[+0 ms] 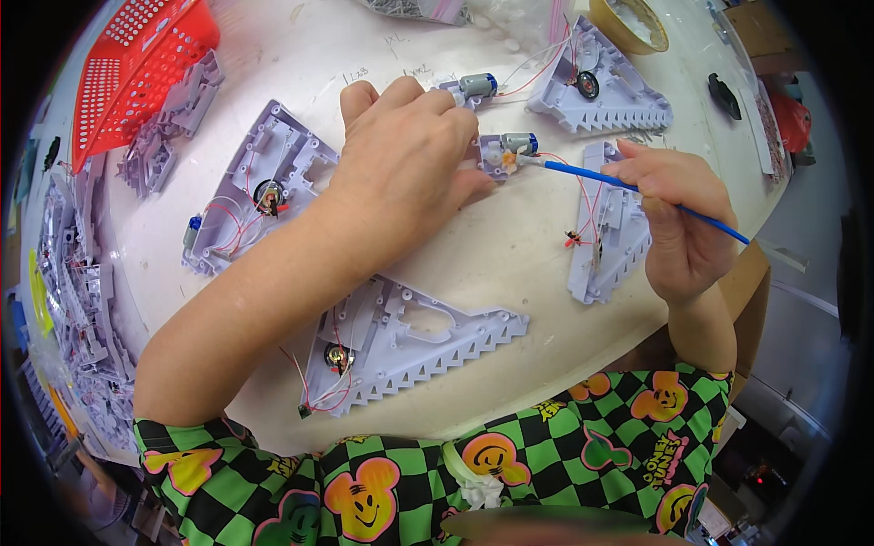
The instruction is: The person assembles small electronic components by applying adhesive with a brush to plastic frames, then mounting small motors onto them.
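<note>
My right hand (687, 214) pinches a thin blue-handled brush (587, 173). Its tip meets small orange and whitish gears (507, 160) beside a blue-capped motor (520, 143). These sit in a lavender plastic housing (490, 148), mostly hidden under my left hand (405, 150), whose curled fingers grip it. A second motor (477, 85) lies just beyond the fingers, on red and white wires. Under my left forearm is a toothed housing half (428, 341) with a round speaker (338, 357). Left of that hand lies another half (273, 146), also with a speaker and wires.
More wired housing halves lie at the far right (596, 82) and near my right hand (608, 232). A red perforated basket (146, 68) and piled lavender parts (82, 300) line the left. A yellowish bowl (630, 25) and a black piece (724, 96) are at the back right.
</note>
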`<action>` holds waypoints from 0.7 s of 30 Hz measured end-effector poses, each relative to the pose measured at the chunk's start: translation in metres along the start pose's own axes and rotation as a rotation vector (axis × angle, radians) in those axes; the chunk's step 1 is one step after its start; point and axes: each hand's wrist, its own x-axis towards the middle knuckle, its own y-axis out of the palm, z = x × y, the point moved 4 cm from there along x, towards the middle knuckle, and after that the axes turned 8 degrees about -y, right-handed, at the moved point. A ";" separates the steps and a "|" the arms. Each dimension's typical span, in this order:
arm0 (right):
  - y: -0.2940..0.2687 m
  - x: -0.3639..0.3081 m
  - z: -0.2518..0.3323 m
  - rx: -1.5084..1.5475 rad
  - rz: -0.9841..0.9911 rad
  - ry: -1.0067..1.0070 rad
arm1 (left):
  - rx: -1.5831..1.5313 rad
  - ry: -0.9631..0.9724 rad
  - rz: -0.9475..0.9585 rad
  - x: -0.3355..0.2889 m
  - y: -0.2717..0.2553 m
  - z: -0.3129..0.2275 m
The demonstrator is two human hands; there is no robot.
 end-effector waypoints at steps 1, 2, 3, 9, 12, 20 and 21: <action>0.002 0.000 -0.001 0.005 -0.001 0.001 | 0.018 -0.003 0.003 -0.001 0.001 0.001; 0.002 0.001 0.000 0.011 -0.003 -0.004 | 0.013 0.002 0.002 0.000 0.000 0.000; 0.001 0.001 0.000 0.018 -0.006 -0.010 | 0.003 0.004 -0.008 0.001 0.000 -0.001; -0.002 -0.002 -0.002 0.021 0.010 0.027 | 0.013 0.007 -0.012 -0.001 0.000 0.000; 0.000 0.000 0.000 0.044 -0.004 0.015 | 0.021 0.013 -0.016 -0.001 0.001 -0.001; 0.001 0.001 -0.003 0.021 0.048 0.042 | 0.040 0.012 -0.017 0.001 -0.001 -0.004; 0.000 0.001 -0.005 0.032 0.054 0.055 | 0.046 0.008 -0.015 0.001 -0.001 -0.004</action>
